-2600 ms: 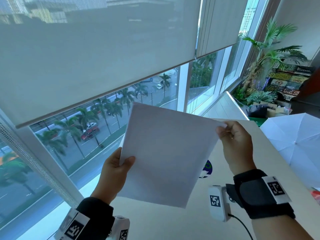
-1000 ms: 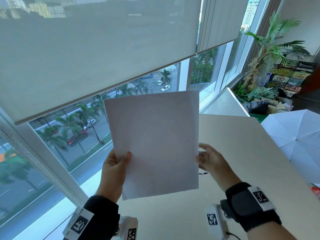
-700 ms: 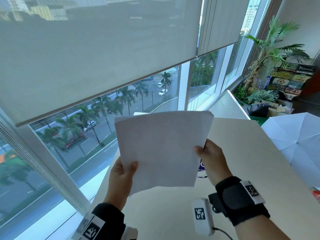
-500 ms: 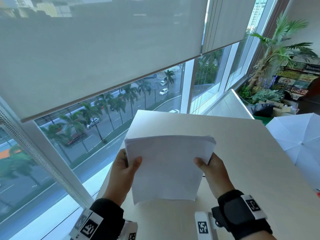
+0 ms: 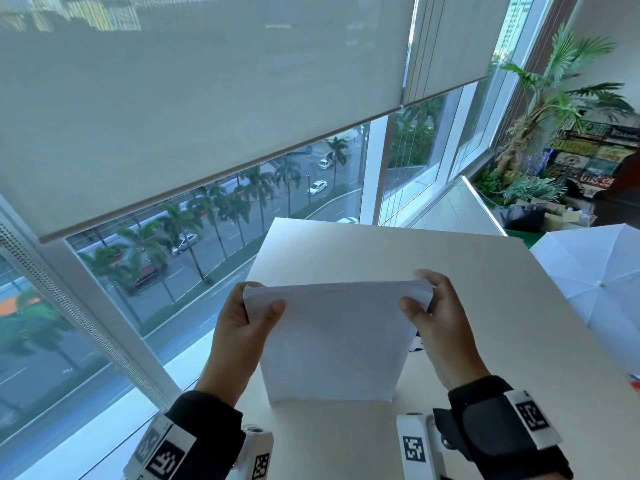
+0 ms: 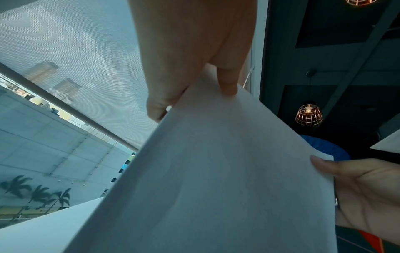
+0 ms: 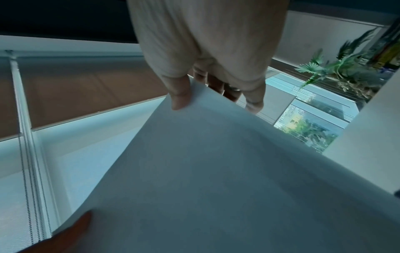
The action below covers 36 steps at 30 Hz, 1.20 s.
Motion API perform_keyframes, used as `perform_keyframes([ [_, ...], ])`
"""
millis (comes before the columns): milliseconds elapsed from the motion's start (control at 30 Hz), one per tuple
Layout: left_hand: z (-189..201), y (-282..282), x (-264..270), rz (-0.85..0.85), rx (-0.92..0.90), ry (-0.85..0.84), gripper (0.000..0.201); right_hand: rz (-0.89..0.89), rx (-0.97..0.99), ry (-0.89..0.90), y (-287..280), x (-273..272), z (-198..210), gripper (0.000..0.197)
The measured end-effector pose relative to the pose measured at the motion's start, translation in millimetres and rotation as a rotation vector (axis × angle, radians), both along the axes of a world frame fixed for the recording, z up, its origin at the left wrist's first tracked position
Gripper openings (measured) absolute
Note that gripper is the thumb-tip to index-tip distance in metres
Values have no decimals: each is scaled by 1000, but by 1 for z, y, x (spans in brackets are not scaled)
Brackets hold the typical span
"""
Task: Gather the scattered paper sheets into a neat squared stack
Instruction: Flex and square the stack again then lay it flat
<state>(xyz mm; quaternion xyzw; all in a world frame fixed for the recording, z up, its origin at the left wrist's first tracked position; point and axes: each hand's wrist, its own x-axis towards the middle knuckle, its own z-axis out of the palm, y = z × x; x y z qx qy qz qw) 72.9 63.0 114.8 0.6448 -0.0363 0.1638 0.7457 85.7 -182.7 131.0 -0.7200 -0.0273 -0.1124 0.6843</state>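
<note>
A stack of white paper sheets (image 5: 332, 341) stands on its lower edge on the beige table (image 5: 485, 306), upright and leaning a little. My left hand (image 5: 242, 327) grips its upper left corner, thumb on the near face and fingers behind. My right hand (image 5: 436, 320) grips the upper right corner the same way. The top edges of the sheets look nearly level. In the left wrist view the paper stack (image 6: 216, 179) fills the middle below my left hand (image 6: 194, 82). The right wrist view shows my right hand (image 7: 207, 82) pinching the stack (image 7: 216, 171).
A large window with a lowered roller blind (image 5: 207, 98) runs along the table's left and far sides. A white open umbrella (image 5: 595, 271) lies off the table's right edge. Potted plants (image 5: 554, 98) and boxes stand at the far right. Something printed (image 5: 415, 341) peeks out behind the stack.
The stack came down from in front of the window until its lower edge reached the table. My right hand shifted from the upper right corner to the right side and back up again.
</note>
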Motion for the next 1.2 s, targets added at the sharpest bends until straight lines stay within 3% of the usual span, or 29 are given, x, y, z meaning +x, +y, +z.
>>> perform_keyframes([
  [100, 2, 5, 1, -36, 21, 15, 35, -10, -134, -112, -3, 2, 7, 56],
  [267, 1, 16, 6, -157, 133, 123, 39, -28, -682, -335, -7, 3, 18, 45],
  [433, 0, 25, 15, -274, 176, 273, 41, -69, -1041, -444, -11, 2, 24, 47],
  [600, 2, 27, 20, -345, 153, 312, 63, -58, -1348, -459, 2, -4, 36, 61],
  [767, 4, 28, 20, -384, 134, 312, 61, -24, -1394, -431, 17, -4, 44, 71],
  [1033, 2, 28, 15, -378, 124, 297, 59, -18, -1516, -474, 44, -4, 49, 66],
  [1200, 16, 25, 14, -340, 156, 224, 29, 56, -1454, -510, 57, -2, 43, 58],
])
